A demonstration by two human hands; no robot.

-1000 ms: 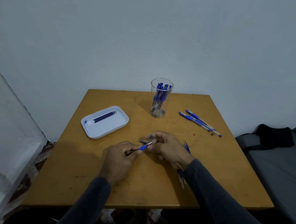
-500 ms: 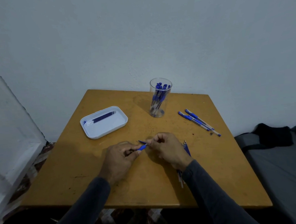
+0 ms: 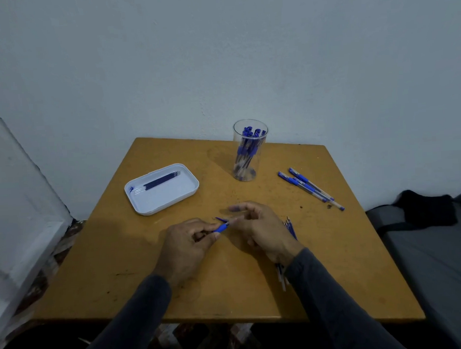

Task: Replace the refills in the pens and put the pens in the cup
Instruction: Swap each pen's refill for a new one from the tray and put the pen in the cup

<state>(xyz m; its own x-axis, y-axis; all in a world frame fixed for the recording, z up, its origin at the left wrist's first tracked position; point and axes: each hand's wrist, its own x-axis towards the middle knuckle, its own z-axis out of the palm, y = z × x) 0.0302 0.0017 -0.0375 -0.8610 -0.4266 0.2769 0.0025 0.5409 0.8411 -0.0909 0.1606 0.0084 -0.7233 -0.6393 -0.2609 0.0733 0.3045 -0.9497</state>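
Left hand (image 3: 186, 247) — fingers curled around a blue pen (image 3: 221, 227) — holds it just above the wooden table (image 3: 116, 262), tip toward the right hand (image 3: 262, 230), whose bent fingertips meet the pen's tip; the grip there cannot be resolved. Clear cup (image 3: 248, 151) of pens stands behind; loose pens (image 3: 310, 188) lie right, refills (image 3: 161, 181) in the white tray (image 3: 171, 202).

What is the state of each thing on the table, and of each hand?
Cup: upright, holds several pens.
Tray: flat on table, holds refills.
Loose pens: lying right of the cup.
Refill pile: lying partly under the right wrist.
Pen: off the table, gripped by left hand.
Right hand: fingers at the pen's tip.
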